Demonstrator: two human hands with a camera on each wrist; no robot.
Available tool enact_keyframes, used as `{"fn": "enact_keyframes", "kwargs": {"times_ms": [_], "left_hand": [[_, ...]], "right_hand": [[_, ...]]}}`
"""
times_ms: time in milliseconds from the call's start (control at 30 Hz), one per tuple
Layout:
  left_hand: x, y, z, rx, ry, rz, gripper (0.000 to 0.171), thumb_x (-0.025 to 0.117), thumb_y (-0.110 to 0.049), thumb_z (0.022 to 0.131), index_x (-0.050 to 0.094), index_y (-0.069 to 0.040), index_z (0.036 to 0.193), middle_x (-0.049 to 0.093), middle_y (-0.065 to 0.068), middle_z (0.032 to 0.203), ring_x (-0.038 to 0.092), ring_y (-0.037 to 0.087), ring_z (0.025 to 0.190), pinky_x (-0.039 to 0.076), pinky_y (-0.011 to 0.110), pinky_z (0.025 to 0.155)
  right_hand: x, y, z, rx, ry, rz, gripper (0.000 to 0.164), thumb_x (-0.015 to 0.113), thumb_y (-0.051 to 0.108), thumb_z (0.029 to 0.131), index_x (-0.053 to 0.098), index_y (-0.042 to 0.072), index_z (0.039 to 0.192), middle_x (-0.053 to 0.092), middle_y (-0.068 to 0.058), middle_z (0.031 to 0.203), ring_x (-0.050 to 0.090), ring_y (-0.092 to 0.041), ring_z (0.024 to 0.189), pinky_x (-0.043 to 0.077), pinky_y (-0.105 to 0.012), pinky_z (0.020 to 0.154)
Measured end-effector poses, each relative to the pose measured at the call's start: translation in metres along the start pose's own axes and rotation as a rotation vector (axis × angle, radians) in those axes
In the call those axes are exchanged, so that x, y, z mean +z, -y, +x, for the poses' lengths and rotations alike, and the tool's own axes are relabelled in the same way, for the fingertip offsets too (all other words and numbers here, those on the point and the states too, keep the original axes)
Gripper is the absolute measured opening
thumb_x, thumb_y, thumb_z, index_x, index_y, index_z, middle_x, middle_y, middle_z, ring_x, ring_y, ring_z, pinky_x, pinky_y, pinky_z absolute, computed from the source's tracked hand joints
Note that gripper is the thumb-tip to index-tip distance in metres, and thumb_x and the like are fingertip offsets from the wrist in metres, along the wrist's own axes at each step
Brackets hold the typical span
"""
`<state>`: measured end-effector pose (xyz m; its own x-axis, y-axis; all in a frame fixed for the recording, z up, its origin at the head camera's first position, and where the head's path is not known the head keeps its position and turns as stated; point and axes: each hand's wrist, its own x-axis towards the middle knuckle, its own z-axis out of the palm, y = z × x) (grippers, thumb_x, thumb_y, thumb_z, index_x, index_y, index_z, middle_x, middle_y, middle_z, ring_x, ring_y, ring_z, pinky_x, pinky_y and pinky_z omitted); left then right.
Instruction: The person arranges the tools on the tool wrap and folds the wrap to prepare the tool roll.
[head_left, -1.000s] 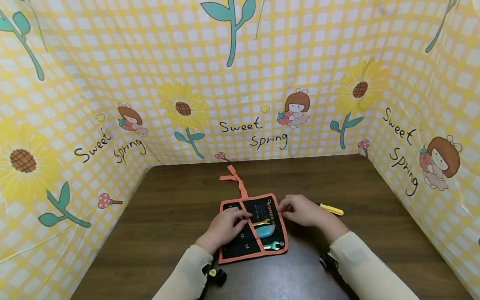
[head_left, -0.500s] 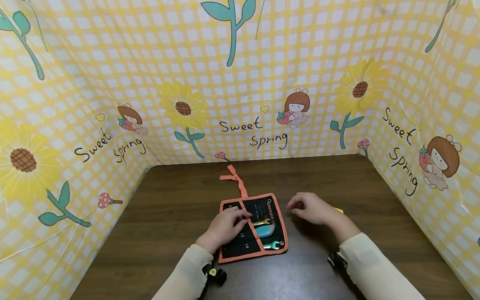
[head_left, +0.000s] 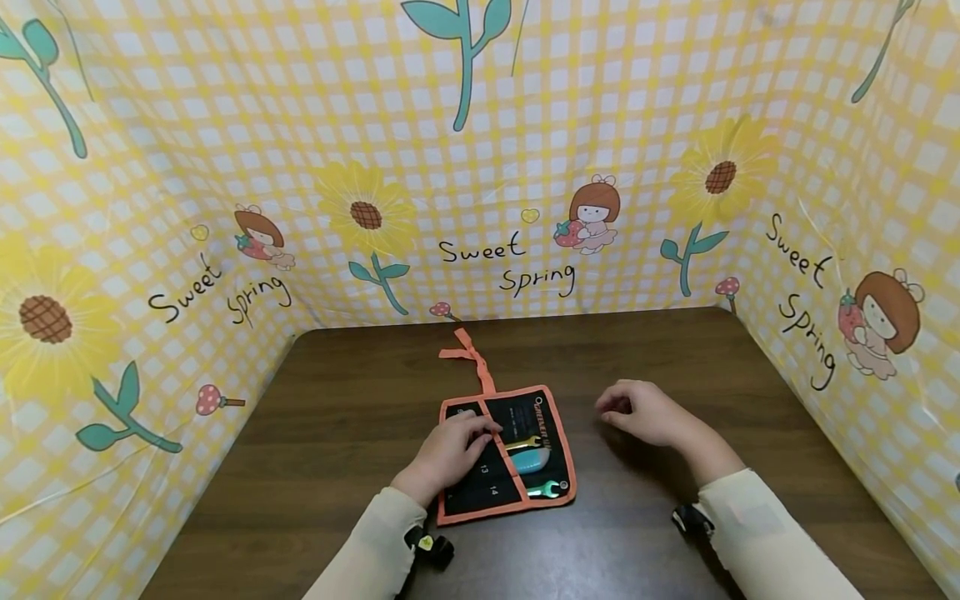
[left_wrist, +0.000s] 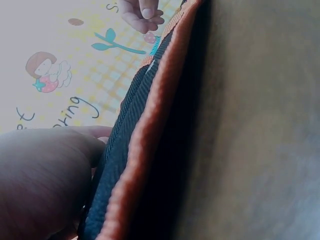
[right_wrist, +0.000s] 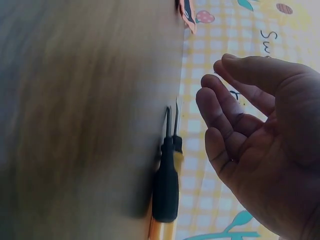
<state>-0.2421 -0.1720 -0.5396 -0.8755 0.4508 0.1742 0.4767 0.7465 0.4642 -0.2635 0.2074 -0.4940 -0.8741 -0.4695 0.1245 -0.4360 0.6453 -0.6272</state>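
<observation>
A black tool pouch point(head_left: 480, 505) with orange edging lies unrolled on the table. My left hand point(head_left: 447, 452) rests on its left half, fingertips right at the orange pocket edge. From the pockets show a gold wrench end point(head_left: 531, 442), a light-blue rounded tool point(head_left: 529, 461) and a green wrench end point(head_left: 545, 490). Over the table to the right of the pouch, my right hand point(head_left: 647, 414) has loosely curled fingers and holds nothing. Near it, the right wrist view shows a screwdriver point(right_wrist: 165, 194) with a black handle and a yellow-handled tool point(right_wrist: 178, 159) behind. Both are hidden in the head view.
An orange tie strap point(head_left: 480, 371) stretches from the pouch's far edge toward the back of the brown wooden table point(head_left: 337, 417). Yellow checked cloth point(head_left: 420, 275) printed with flowers rises along the back and both sides.
My right hand has moved right, away from the pouch's right edge, covering the yellow handle seen earlier in the head view. My left hand and the pouch have hardly moved.
</observation>
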Motion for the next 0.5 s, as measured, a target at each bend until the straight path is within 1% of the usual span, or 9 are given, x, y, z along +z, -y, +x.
{"fn": "enact_keyframes", "kwargs": {"times_ms": [167, 333, 500], "left_hand": [[0.000, -0.001, 0.000, 0.004, -0.009, 0.008, 0.021, 0.065, -0.023, 0.106, 0.075, -0.032, 0.123, 0.063, -0.012, 0.106, 0.055, 0.008, 0.082, 0.050, 0.033, 0.075], [-0.001, -0.001, 0.000, 0.010, 0.002, 0.022, 0.023, 0.065, -0.023, 0.106, 0.074, -0.032, 0.126, 0.062, -0.012, 0.105, 0.054, 0.007, 0.079, 0.049, 0.031, 0.072], [-0.001, -0.001, 0.000, 0.018, 0.008, 0.031, 0.026, 0.065, -0.022, 0.106, 0.075, -0.031, 0.128, 0.061, -0.011, 0.104, 0.053, 0.009, 0.078, 0.048, 0.030, 0.070]], "right_hand": [[-0.006, -0.007, -0.007, 0.001, -0.026, 0.006, 0.013, 0.076, 0.009, 0.096, 0.078, 0.008, 0.109, 0.069, 0.006, 0.099, 0.061, -0.013, 0.088, 0.052, -0.035, 0.078], [-0.012, -0.017, -0.014, 0.009, -0.059, 0.017, 0.013, 0.076, 0.008, 0.096, 0.078, 0.007, 0.109, 0.070, 0.005, 0.099, 0.063, -0.013, 0.087, 0.052, -0.032, 0.076], [-0.019, -0.027, -0.019, 0.044, -0.084, 0.029, 0.012, 0.075, 0.008, 0.096, 0.078, 0.007, 0.108, 0.071, 0.002, 0.099, 0.065, -0.015, 0.088, 0.053, -0.036, 0.078]]}}
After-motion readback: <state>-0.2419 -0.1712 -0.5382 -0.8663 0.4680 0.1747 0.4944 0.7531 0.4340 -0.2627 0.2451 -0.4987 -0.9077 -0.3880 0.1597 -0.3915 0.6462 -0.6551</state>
